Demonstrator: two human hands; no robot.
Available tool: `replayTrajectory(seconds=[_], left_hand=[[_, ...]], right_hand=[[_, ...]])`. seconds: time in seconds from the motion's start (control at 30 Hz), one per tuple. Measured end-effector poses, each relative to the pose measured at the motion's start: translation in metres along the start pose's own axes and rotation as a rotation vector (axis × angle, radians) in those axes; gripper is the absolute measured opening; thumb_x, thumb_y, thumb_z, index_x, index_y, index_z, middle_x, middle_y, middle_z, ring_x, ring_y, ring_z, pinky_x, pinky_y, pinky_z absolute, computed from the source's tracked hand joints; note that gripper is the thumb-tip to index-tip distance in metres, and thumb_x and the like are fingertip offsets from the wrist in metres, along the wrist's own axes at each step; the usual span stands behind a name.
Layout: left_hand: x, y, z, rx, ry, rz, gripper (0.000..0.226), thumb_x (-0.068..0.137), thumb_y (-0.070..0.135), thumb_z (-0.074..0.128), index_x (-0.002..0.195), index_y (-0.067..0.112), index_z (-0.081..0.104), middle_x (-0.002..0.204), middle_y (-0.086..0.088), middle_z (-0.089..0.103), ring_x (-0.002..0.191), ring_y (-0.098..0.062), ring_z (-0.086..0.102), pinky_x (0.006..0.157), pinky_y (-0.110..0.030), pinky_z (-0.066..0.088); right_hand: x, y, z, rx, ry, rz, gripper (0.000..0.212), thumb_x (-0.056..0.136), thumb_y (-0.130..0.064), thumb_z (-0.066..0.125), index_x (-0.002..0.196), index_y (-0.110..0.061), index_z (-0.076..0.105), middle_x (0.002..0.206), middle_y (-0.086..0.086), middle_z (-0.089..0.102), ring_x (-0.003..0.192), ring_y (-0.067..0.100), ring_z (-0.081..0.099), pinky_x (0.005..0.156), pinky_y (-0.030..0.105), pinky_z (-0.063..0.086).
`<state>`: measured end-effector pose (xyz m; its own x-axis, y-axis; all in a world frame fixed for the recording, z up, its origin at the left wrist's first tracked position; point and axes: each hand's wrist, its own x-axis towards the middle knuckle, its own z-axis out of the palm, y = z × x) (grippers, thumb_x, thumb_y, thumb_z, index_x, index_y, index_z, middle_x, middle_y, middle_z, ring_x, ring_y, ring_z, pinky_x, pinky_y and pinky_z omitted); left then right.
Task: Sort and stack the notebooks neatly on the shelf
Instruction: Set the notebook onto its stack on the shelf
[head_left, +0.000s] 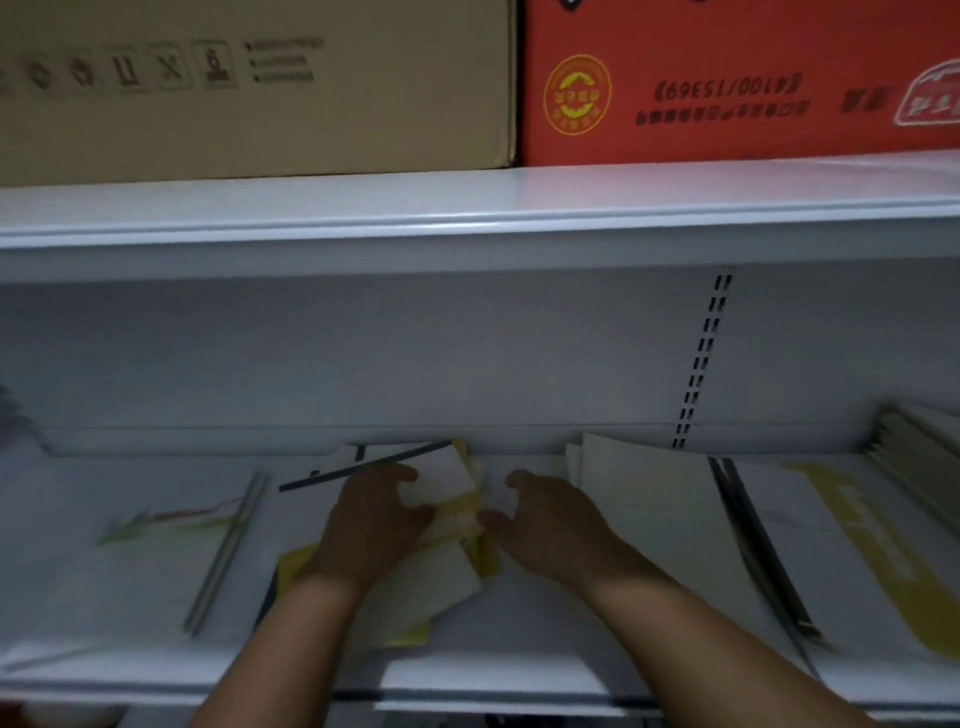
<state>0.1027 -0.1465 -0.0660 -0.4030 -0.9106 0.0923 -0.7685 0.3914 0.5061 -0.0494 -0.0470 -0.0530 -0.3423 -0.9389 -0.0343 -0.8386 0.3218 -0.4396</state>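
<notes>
A loose pile of small white and yellow notebooks (447, 488) lies in the middle of the white shelf (467, 680). My left hand (371, 525) grips the pile from the left, thumb on the top white cover. My right hand (545, 519) is just to the right of the pile, its fingers curved towards the pile's edge; I cannot tell whether they touch it. A dark-spined notebook (363, 467) tilts behind my left hand. The frame is blurred.
A white notebook with green and red print (171, 525) lies flat at left. Large white notebooks (654, 499) and one with a yellow stripe (872, 540) lie at right. A brown carton (260, 88) and a red carton (727, 78) stand on the upper shelf.
</notes>
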Motion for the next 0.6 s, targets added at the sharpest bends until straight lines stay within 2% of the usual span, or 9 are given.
replayTrajectory(seconds=[0.13, 0.23, 0.3, 0.37, 0.43, 0.5, 0.57, 0.6], left_hand=[[-0.014, -0.03, -0.013, 0.181, -0.205, -0.076, 0.068, 0.083, 0.055, 0.051, 0.142, 0.024, 0.034, 0.152, 0.0, 0.03, 0.14, -0.018, 0.026, 0.115, -0.029, 0.023], [-0.022, -0.028, -0.013, 0.191, -0.188, -0.059, 0.059, 0.085, 0.054, 0.05, 0.138, 0.031, 0.038, 0.145, 0.004, 0.04, 0.135, -0.018, 0.035, 0.11, -0.031, 0.031], [-0.023, -0.025, -0.017, 0.108, -0.159, -0.073, 0.056, 0.084, 0.05, 0.056, 0.135, 0.032, 0.041, 0.139, 0.004, 0.047, 0.129, -0.016, 0.043, 0.107, -0.031, 0.037], [-0.019, -0.025, -0.024, 0.054, -0.128, -0.086, 0.058, 0.081, 0.045, 0.063, 0.133, 0.027, 0.045, 0.136, 0.003, 0.049, 0.126, -0.016, 0.047, 0.105, -0.029, 0.039], [-0.013, -0.021, -0.035, 0.014, -0.038, -0.061, 0.062, 0.074, 0.04, 0.07, 0.129, 0.021, 0.05, 0.133, 0.001, 0.052, 0.123, -0.018, 0.05, 0.102, -0.028, 0.04], [-0.006, -0.013, -0.046, -0.028, -0.013, -0.02, 0.058, 0.076, 0.034, 0.071, 0.128, 0.02, 0.051, 0.124, 0.003, 0.055, 0.116, -0.019, 0.053, 0.093, -0.026, 0.042], [-0.003, 0.002, -0.05, -0.158, -0.141, -0.015, 0.041, 0.083, 0.023, 0.068, 0.121, 0.022, 0.053, 0.11, 0.005, 0.057, 0.099, -0.016, 0.059, 0.077, -0.025, 0.046], [-0.002, 0.012, -0.047, -0.281, -0.23, -0.013, 0.028, 0.085, 0.017, 0.065, 0.112, 0.022, 0.057, 0.107, 0.003, 0.062, 0.091, -0.014, 0.061, 0.072, -0.026, 0.049]], right_hand=[[0.016, -0.022, 0.025, -0.012, -0.029, 0.057, 0.053, 0.089, -0.052, 0.045, 0.118, -0.008, 0.049, 0.124, 0.013, 0.057, 0.115, 0.03, 0.054, 0.089, 0.033, 0.043], [0.023, -0.02, 0.025, 0.049, -0.012, 0.125, 0.028, 0.085, -0.037, 0.054, 0.098, -0.012, 0.055, 0.114, 0.012, 0.061, 0.108, 0.028, 0.058, 0.078, 0.028, 0.042], [0.028, -0.017, 0.019, 0.152, 0.021, 0.154, 0.009, 0.078, -0.02, 0.058, 0.076, -0.012, 0.056, 0.093, 0.012, 0.066, 0.093, 0.027, 0.064, 0.067, 0.026, 0.042], [0.031, -0.014, 0.011, 0.438, -0.011, 0.187, 0.013, 0.077, -0.005, 0.057, 0.064, -0.007, 0.057, 0.07, 0.013, 0.065, 0.067, 0.025, 0.067, 0.062, 0.035, 0.055], [0.026, -0.012, -0.006, 0.745, -0.044, 0.219, 0.023, 0.083, 0.006, 0.054, 0.066, -0.01, 0.054, 0.064, 0.01, 0.061, 0.051, 0.018, 0.063, 0.058, 0.036, 0.058], [0.02, 0.001, -0.029, 0.885, -0.005, 0.21, 0.025, 0.084, 0.008, 0.054, 0.071, -0.012, 0.054, 0.066, 0.008, 0.06, 0.045, 0.011, 0.06, 0.049, 0.026, 0.056], [0.013, 0.022, -0.053, 0.955, 0.084, 0.198, 0.018, 0.084, 0.005, 0.057, 0.077, -0.011, 0.059, 0.066, 0.008, 0.061, 0.04, 0.007, 0.058, 0.042, 0.018, 0.05], [0.009, 0.035, -0.064, 0.993, 0.157, 0.216, 0.013, 0.085, 0.003, 0.058, 0.082, -0.009, 0.061, 0.064, 0.008, 0.061, 0.038, 0.006, 0.057, 0.04, 0.015, 0.046]])
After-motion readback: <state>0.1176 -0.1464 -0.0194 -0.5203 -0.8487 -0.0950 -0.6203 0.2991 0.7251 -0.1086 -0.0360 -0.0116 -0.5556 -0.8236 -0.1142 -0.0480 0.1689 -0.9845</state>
